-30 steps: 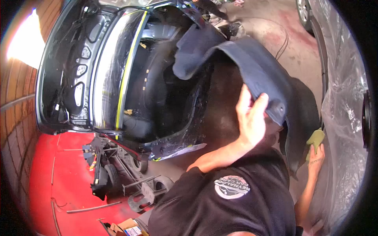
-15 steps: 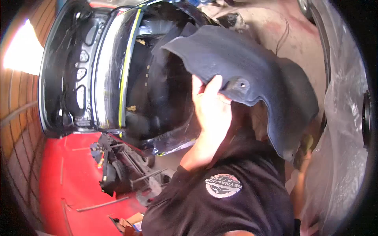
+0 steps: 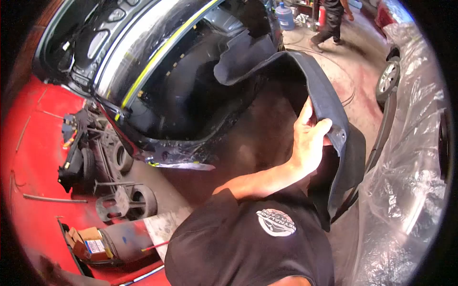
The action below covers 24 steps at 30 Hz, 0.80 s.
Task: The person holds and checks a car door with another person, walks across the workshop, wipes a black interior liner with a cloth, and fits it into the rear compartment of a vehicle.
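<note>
My left hand grips the edge of a dark grey, curved wheel arch liner, its thumb on the near side by a small hole. The liner stands up in front of my chest, its inner side partly turned towards me. Its upper end reaches left towards the black car body. Behind the liner's lower part, my right hand does not show. The car body has yellow tape along an edge and a dark opening facing me.
Removed car parts and an open cardboard box lie at the left, by a red surface. Plastic sheeting hangs along the right, near a wheel. Another person walks at the back, near a blue water bottle.
The liner has turned from its broad outer face to nearly edge-on, and my left hand has shifted right with it. My right hand has gone from sight. More floor and another person now show.
</note>
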Each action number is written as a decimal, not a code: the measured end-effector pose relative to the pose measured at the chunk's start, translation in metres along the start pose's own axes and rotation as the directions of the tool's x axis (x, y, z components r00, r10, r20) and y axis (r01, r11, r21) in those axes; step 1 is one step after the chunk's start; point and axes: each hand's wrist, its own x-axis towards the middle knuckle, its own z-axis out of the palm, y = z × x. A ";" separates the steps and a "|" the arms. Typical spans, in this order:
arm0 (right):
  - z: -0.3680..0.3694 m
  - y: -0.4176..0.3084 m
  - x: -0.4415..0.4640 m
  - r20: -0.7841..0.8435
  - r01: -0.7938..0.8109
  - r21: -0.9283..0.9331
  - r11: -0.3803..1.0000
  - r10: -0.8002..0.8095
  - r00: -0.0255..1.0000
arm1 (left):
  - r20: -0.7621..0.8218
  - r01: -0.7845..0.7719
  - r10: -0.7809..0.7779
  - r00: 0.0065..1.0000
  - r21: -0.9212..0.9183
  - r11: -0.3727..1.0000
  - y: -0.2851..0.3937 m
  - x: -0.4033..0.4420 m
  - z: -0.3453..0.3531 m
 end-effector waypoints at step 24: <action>0.049 -0.150 0.065 -0.126 0.330 0.055 0.942 -0.321 0.938 | 0.084 -0.254 0.252 0.964 0.007 0.967 0.146 0.175 -0.111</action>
